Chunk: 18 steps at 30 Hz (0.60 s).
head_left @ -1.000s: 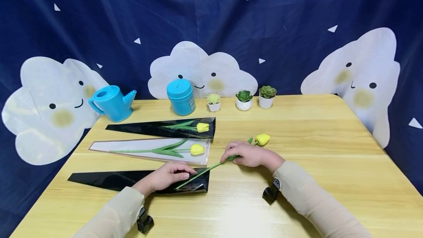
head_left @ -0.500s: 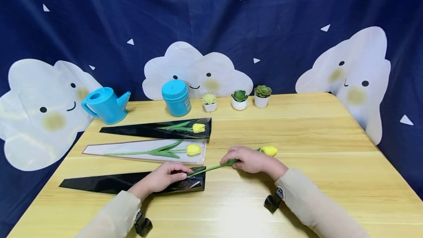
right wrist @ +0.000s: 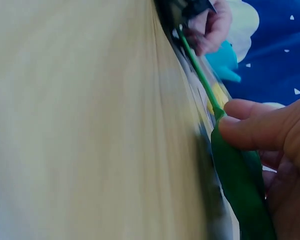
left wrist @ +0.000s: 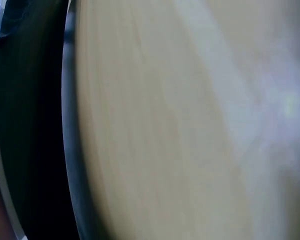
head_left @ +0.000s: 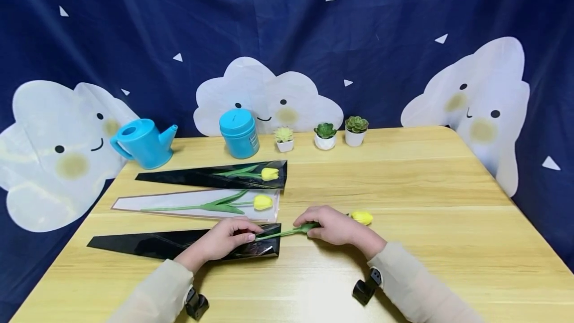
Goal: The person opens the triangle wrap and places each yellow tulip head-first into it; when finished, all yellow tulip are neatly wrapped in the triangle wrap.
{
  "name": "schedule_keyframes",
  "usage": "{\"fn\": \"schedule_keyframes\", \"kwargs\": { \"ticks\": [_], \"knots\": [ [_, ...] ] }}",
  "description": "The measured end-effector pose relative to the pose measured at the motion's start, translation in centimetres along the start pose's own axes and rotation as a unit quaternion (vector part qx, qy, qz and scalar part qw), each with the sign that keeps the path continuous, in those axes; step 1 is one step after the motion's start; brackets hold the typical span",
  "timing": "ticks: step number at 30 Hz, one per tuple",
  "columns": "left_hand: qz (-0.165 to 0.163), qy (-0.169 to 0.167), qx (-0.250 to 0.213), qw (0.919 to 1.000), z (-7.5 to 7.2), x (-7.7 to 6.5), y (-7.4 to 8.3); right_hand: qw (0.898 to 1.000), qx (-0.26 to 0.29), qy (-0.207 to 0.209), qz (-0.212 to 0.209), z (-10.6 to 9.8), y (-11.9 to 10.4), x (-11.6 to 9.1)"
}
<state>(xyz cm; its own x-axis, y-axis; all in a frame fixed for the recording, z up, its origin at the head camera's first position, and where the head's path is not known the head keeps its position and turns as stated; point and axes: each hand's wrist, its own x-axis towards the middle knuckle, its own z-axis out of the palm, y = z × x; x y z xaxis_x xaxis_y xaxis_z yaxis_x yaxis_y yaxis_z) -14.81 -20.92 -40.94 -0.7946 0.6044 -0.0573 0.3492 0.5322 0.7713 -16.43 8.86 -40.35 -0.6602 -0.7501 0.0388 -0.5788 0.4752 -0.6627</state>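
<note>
In the head view, my right hand (head_left: 329,226) pinches a yellow tulip (head_left: 361,218) by its green stem and leaves. The bloom points right. The stem runs left to the mouth of a black flower sleeve (head_left: 134,244) with a clear front, lying flat on the table. There my left hand (head_left: 222,239) pinches the sleeve near its open end, the stem's tip by its thumb. Whether the tip lies inside the film is hard to tell. The right wrist view has my thumb on the green leaf (right wrist: 240,185); the left wrist view is mostly table and blurred sleeve.
Behind lie a white sleeve (head_left: 166,200) and another black sleeve (head_left: 175,177), each with a yellow tulip. Along the back edge stand a blue watering can (head_left: 144,144), a blue lidded tub (head_left: 239,134) and three small potted succulents (head_left: 325,135). The wooden table (head_left: 426,198) extends rightward.
The tulip has swung from slanted to nearly level, its bloom now lower. Its stem tip has come up toward my left thumb. My right hand has moved slightly down; my left stays at the sleeve.
</note>
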Motion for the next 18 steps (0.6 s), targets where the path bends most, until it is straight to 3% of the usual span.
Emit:
{"fn": "schedule_keyframes", "kwargs": {
  "ticks": [8, 18],
  "knots": [
    [-0.006, 0.02, 0.01, 0.9997, 0.2, 0.1, 0.2, 0.999, 0.022, 0.036, 0.023, 1.4, -1.3, 1.0],
    [-0.002, 0.044, 0.014, 0.9989, 0.7, 0.4, 0.4, 0.99, 0.036, 0.096, 0.099, 3.0, -2.9, 2.2]
  ]
}}
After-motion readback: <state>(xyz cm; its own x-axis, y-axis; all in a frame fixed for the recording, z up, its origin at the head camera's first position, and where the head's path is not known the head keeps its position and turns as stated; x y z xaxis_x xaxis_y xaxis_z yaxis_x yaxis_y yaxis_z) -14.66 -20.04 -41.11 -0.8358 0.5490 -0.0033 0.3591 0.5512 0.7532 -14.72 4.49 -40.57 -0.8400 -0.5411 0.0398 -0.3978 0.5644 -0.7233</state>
